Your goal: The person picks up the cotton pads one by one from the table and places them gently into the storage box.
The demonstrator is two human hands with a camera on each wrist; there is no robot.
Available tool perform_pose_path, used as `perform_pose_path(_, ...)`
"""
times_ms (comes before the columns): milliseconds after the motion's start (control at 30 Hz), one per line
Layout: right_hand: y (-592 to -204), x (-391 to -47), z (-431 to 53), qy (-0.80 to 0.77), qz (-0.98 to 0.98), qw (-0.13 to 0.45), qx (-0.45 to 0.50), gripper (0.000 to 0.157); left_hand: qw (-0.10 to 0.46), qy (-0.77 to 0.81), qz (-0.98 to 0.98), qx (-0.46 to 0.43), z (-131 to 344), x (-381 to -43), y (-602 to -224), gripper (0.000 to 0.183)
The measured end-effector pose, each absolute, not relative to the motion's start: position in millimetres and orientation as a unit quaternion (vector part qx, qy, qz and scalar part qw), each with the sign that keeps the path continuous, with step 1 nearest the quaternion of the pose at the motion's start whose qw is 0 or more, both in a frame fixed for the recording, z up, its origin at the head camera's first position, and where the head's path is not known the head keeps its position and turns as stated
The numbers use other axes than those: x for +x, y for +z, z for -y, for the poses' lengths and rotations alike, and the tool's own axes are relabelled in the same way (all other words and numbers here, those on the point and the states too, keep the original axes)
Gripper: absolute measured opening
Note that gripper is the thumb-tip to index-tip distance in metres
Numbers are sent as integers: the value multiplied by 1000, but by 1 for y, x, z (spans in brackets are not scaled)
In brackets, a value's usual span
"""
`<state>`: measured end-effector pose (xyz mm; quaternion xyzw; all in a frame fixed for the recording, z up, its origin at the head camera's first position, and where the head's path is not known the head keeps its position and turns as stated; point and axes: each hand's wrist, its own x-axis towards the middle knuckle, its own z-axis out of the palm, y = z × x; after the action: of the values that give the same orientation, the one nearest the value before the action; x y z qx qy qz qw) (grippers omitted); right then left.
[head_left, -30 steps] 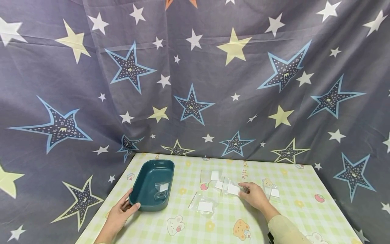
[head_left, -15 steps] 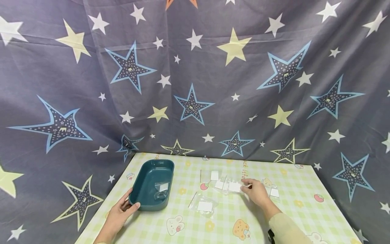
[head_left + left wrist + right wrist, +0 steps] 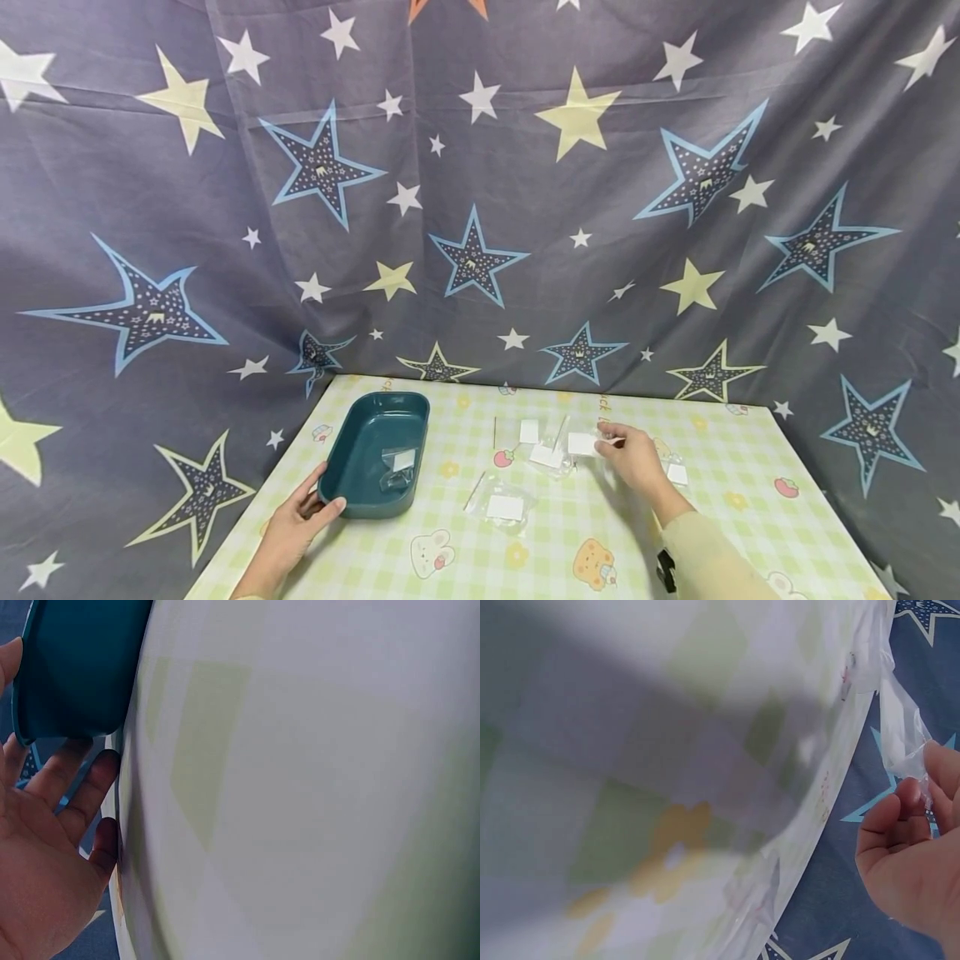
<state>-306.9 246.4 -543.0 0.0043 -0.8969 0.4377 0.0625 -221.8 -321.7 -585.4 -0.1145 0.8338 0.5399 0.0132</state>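
My left hand [image 3: 288, 533] holds the near left corner of a deep teal rectangular dish [image 3: 371, 429]. In the left wrist view the thumb is at the dish's [image 3: 82, 660] rim and the fingers spread along its outer side. Inside the dish lies a small clear plastic bag [image 3: 403, 460] with a white label. My right hand [image 3: 636, 462] pinches another clear bag [image 3: 581, 444] by its right end between thumb and fingers. That bag [image 3: 901, 724] hangs above the tabletop in the right wrist view. Just left of it is a bag [image 3: 546, 456] lying on the table.
More labelled clear bags lie on the checked tablecloth [image 3: 637, 533]: one at the back [image 3: 528, 431], one nearer the front [image 3: 506, 507], and one right of my right hand [image 3: 677, 474]. A star-patterned curtain [image 3: 480, 250] hangs behind the table.
My right hand has lifted the pinched bag up from the neighbouring bags and slightly away. The bag beside it is uncovered more. My left hand and the dish stay put.
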Motion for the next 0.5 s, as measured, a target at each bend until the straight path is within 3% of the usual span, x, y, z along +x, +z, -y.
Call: perform_pose_path(500, -518, -311, -230, 509, 859, 57, -8, 44, 13, 556, -823, -114, 321, -222, -587, 96)
